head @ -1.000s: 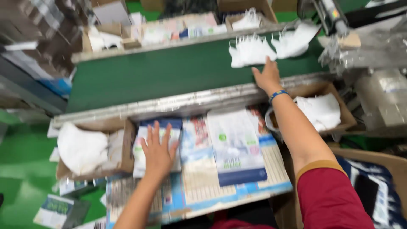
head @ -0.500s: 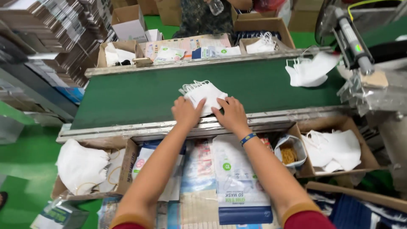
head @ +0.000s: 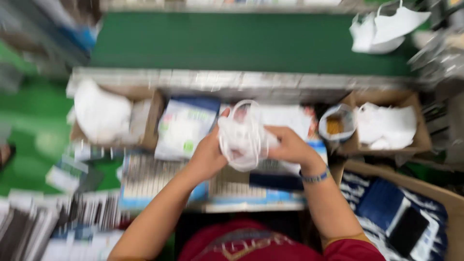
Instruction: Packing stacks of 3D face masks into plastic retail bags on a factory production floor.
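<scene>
Between two cardboard boxes (head: 411,140), both hands (head: 210,157) grip what looks like white masks (head: 244,137), blurred.

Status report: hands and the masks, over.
Both hands, left and right, gripping the white masks over the packets. More masks on the belt. Nothing blocking.

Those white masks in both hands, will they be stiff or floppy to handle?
Probably floppy: the white masks bunch between the left hand and right hand, ear loops arching loosely on top. Likely light too, since fingers alone hold them. Loops might snag.
</scene>
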